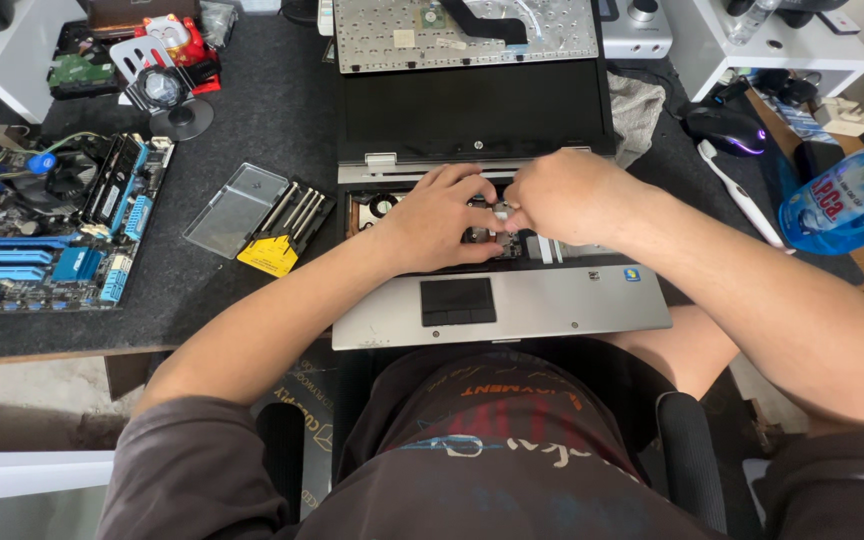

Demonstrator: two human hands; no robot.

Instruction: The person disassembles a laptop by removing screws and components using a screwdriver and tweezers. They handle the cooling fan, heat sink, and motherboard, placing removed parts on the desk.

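An opened silver laptop lies on the dark desk mat in front of me, its keyboard removed so the inner boards and a fan show. My left hand rests over the exposed bay, fingers curled on the parts inside. My right hand meets it from the right, fingertips pinching a small light-coloured part at the middle of the bay. What exactly lies under the hands is hidden. The detached keyboard lies upside down above the dark screen.
A blue-slotted motherboard sits at the left edge. A clear-lidded case of screwdriver bits lies left of the laptop. A mouse, a white tool and a blue bottle are to the right. Loose parts sit at the back left.
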